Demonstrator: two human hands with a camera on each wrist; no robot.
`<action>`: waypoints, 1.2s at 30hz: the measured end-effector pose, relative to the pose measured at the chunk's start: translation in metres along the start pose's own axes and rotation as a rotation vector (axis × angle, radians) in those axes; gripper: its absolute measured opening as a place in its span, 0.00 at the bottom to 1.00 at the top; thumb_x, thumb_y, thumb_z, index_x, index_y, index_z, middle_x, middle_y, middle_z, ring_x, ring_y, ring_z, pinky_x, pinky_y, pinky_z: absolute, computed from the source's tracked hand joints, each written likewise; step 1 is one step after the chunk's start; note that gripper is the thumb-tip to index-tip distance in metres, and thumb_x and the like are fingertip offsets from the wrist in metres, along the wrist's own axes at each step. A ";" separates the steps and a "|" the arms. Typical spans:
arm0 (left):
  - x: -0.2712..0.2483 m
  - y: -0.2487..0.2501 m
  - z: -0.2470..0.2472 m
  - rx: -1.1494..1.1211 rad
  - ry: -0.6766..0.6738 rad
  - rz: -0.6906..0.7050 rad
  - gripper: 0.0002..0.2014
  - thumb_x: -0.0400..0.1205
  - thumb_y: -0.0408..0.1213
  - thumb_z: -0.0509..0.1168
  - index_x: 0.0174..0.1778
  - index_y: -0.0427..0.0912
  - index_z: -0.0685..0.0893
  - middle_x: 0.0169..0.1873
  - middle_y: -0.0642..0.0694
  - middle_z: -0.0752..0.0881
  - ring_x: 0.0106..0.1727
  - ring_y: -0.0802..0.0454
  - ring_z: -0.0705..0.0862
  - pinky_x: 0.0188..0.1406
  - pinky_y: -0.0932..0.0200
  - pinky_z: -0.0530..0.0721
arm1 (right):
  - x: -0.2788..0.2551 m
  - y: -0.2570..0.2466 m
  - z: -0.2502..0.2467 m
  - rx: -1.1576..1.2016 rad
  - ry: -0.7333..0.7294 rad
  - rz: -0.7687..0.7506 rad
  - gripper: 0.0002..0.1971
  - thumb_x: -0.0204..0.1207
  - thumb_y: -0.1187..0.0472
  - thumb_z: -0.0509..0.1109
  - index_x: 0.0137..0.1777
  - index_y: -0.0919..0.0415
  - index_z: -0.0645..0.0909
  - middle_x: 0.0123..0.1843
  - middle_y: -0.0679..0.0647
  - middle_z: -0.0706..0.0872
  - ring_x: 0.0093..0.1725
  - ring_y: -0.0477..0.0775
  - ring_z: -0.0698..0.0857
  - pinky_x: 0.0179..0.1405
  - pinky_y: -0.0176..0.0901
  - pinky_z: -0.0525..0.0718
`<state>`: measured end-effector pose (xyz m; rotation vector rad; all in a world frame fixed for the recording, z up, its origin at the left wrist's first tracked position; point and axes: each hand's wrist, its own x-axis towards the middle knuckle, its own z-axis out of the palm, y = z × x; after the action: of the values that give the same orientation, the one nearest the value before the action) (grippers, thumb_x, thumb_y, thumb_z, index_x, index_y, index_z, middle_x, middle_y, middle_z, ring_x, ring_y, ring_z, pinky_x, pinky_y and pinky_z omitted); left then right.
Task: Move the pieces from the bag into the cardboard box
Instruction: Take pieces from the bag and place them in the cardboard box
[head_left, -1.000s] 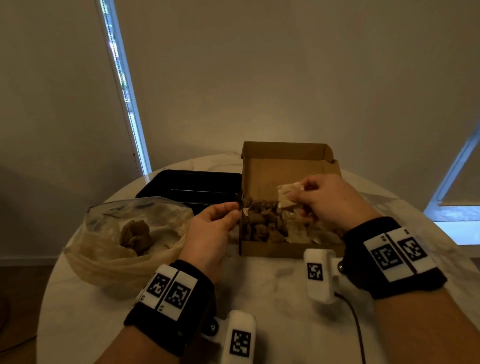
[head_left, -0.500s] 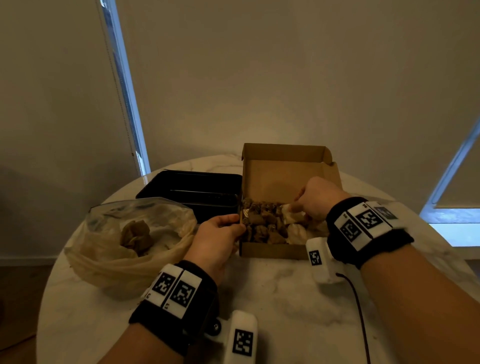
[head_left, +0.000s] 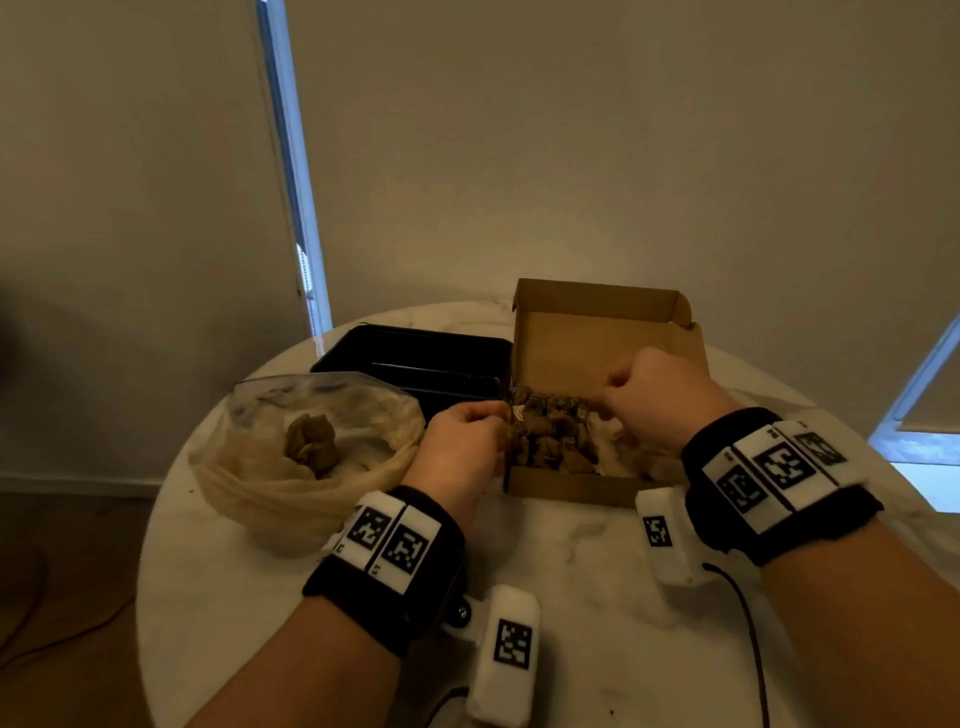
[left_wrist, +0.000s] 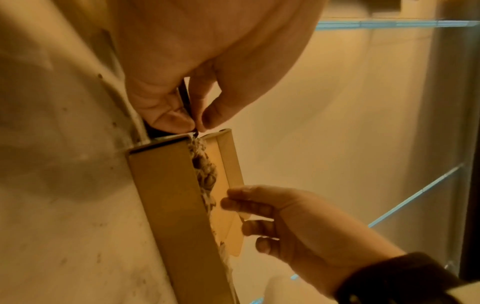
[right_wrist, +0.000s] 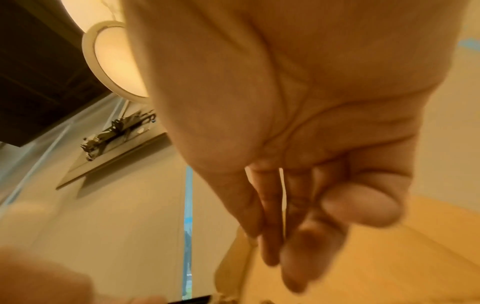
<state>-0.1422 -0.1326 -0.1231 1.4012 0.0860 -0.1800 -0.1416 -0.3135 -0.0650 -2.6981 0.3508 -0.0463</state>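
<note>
Both your hands are at the open cardboard box (head_left: 597, 488); the bag (head_left: 270, 467) lies at its 9 o'clock on the tabletop (head_left: 571, 571).

Head view hides your fingers. Left wrist view shows your left hand (left_wrist: 182, 98) pinching something small and dark at the box corner, beside the brown pieces (head_left: 550, 441). Right wrist view shows your right hand (right_wrist: 298, 144) loosely curled, holding nothing visible.

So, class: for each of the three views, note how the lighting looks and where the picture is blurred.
Head view: dim room, bright strips at the window edges, right hand slightly smeared over the cardboard box. Left wrist view: warm orange cast, box edge fairly sharp, left hand soft. Right wrist view: same orange cast, fingertips blurred, a glowing round ceiling lamp.
</note>
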 end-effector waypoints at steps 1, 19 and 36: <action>-0.001 0.004 -0.001 -0.011 0.023 0.021 0.13 0.88 0.26 0.58 0.61 0.39 0.85 0.38 0.45 0.86 0.32 0.56 0.83 0.28 0.63 0.81 | -0.010 -0.007 -0.003 0.039 0.059 -0.063 0.11 0.87 0.54 0.65 0.48 0.53 0.88 0.46 0.53 0.92 0.43 0.54 0.91 0.47 0.51 0.91; -0.061 0.068 -0.166 0.618 0.398 -0.151 0.40 0.72 0.53 0.80 0.77 0.45 0.72 0.69 0.39 0.79 0.64 0.40 0.80 0.53 0.45 0.83 | -0.064 -0.151 0.081 -0.210 -0.379 -0.577 0.11 0.80 0.60 0.75 0.60 0.51 0.92 0.61 0.51 0.90 0.62 0.53 0.86 0.56 0.40 0.80; -0.063 0.048 -0.155 0.331 0.228 -0.132 0.17 0.74 0.20 0.69 0.57 0.39 0.88 0.53 0.31 0.91 0.57 0.30 0.89 0.60 0.27 0.86 | -0.063 -0.135 0.085 0.050 -0.296 -0.540 0.31 0.77 0.46 0.77 0.79 0.45 0.72 0.67 0.51 0.85 0.64 0.55 0.85 0.67 0.54 0.85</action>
<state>-0.1885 0.0319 -0.0916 1.7443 0.3509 -0.1476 -0.1635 -0.1442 -0.0862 -2.6171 -0.4617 0.1835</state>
